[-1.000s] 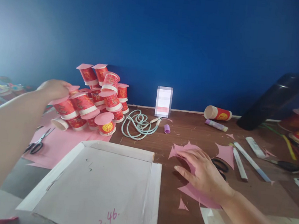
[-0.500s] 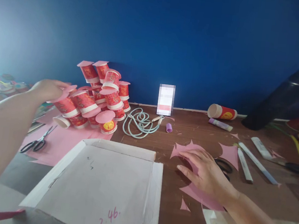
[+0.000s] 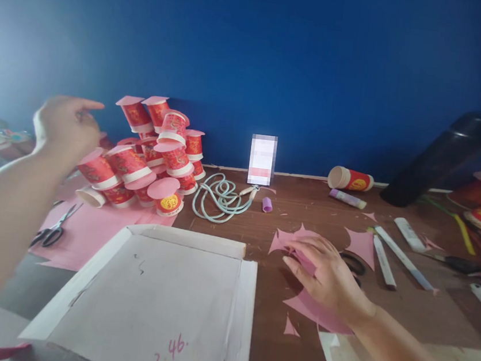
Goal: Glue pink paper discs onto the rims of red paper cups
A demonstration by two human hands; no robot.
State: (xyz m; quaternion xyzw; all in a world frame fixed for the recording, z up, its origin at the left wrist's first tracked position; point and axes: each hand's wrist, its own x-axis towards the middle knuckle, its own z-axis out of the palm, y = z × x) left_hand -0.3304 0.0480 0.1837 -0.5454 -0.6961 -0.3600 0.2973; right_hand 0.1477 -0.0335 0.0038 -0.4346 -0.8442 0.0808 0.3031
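Note:
My left hand is raised above the left side of a heap of red paper cups. Its index finger points out to the right, the other fingers are partly curled, and no object shows in it. Several cups have pink paper discs on their ends. On the right, my right hand lies with its fingers stretched over pink paper scraps. Black scissor handles show in part just beyond that hand.
A white box lid lies in front. Scissors rest on pink sheets at left. Behind are a coiled cable, a lit phone, loose cups and a glue stick. A black bottle leans by the blue wall.
My left hand has come up off the pink-topped cup at the heap's left, and its index finger has straightened. My right hand stays on the scraps. The whole view has shifted slightly.

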